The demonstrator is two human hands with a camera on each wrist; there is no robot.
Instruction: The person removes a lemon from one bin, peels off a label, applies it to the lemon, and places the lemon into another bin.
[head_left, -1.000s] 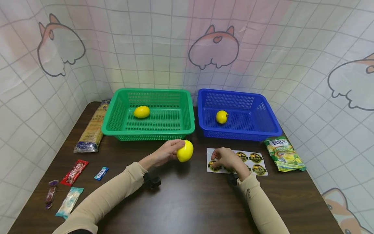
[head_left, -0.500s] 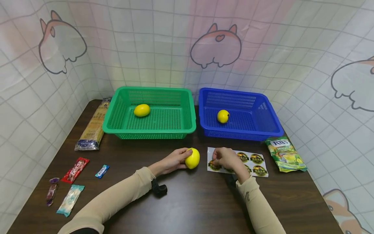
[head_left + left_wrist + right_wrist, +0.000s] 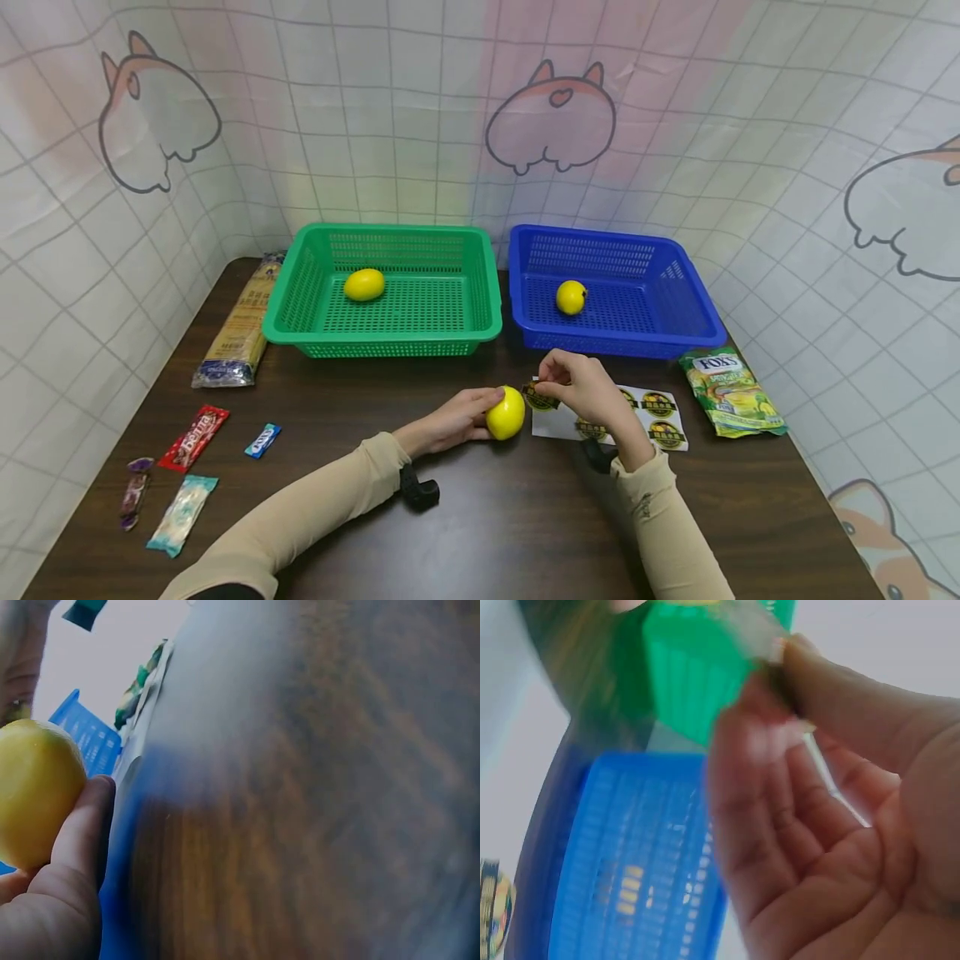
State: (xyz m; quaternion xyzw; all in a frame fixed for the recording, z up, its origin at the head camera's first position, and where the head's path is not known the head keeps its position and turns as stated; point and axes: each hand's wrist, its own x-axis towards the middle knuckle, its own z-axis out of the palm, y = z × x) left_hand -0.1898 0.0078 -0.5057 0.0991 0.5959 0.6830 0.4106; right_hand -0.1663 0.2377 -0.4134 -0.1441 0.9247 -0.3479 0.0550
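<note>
My left hand [image 3: 453,421] holds a yellow lemon [image 3: 507,413] just left of the sticker sheet. In the left wrist view, a finger and the thumb lie around the lemon [image 3: 37,795]. Between thumb and index finger my right hand [image 3: 592,396] pinches a black-and-gold round sticker [image 3: 538,397], lifted off the sheet close beside the lemon. The white sticker sheet [image 3: 553,427] lies under this hand, with a bare spot at its left and several stickers on the rest. In the right wrist view the sticker is blurred and mostly hidden by my fingers [image 3: 739,795].
Behind stand a green basket [image 3: 382,350] with a lemon [image 3: 364,285] and a blue basket [image 3: 622,342] with a yellow fruit [image 3: 571,297] bearing a dark mark. A Fox's candy bag [image 3: 731,396] lies right; a noodle pack [image 3: 240,329] and several wrapped sweets [image 3: 193,439] lie left.
My left hand has moved right and slightly down with the lemon, toward the sheet. My right hand has peeled a sticker from the sheet's lower left and lifted it.
</note>
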